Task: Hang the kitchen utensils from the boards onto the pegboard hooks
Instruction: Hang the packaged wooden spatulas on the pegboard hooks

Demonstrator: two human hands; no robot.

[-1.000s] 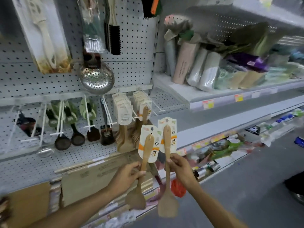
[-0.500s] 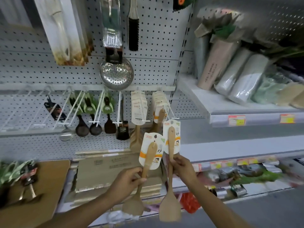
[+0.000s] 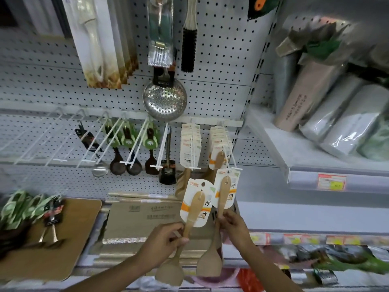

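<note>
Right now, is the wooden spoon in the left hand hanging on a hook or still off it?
Off. The left hand grips the wooden spoon by its handle, below the hooks.

Two pale wooden utensils are up in front of the white perforated pegboard (image 3: 221, 60), both upright, handles up. The round-bowled wooden spoon (image 3: 185, 239), with a white-and-orange card tag on its handle, sits low and left of the pegboard's rightmost hook (image 3: 231, 157), gripped mid-handle. The flat-bladed wooden spatula (image 3: 216, 228), carrying the same kind of tag, stands just beside the spoon, its tag top right under that hook's tip. Further left, below the pegboard, the brown wooden board (image 3: 69, 239) carries green-tagged utensils (image 3: 25, 207), blurred.
</note>
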